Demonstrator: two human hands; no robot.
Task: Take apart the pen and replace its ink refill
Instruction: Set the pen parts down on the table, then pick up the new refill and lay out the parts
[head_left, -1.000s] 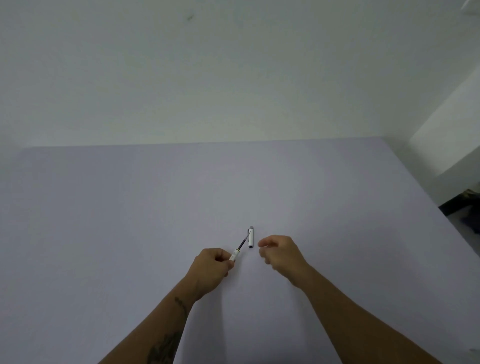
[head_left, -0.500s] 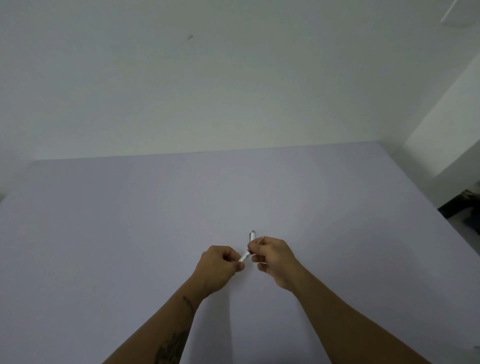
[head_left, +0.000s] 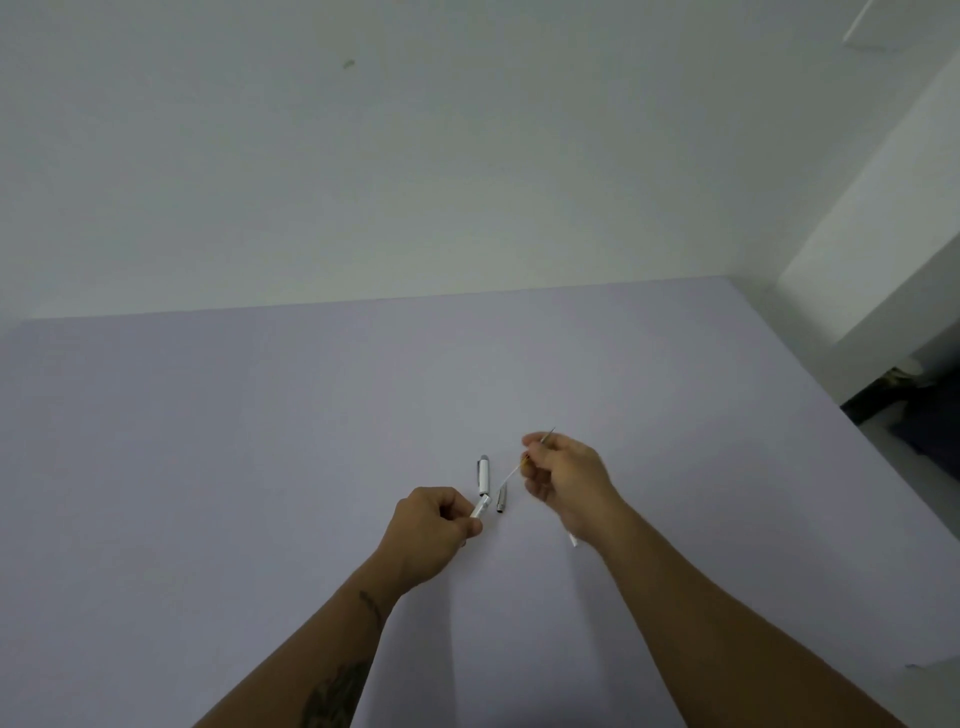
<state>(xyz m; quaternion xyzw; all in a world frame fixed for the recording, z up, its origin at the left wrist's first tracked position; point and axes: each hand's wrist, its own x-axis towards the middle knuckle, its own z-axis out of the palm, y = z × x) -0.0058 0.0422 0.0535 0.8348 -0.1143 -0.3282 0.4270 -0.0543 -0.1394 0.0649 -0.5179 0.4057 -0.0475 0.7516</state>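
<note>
Left hand (head_left: 434, 525) curled round a white pen barrel (head_left: 480, 506), its open end poking out toward the middle. Right hand (head_left: 563, 480) raised just above the desk (head_left: 208, 441), fingertips pinching a thin ink refill (head_left: 514, 470) held slanted. White pen cap (head_left: 484, 475) and small grey tip piece (head_left: 501, 499) lying on the desk between the hands. Another white piece (head_left: 573, 540) showing under the right wrist.

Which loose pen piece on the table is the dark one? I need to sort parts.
The short grey tip section; the cap beside it is white and longer.
</note>
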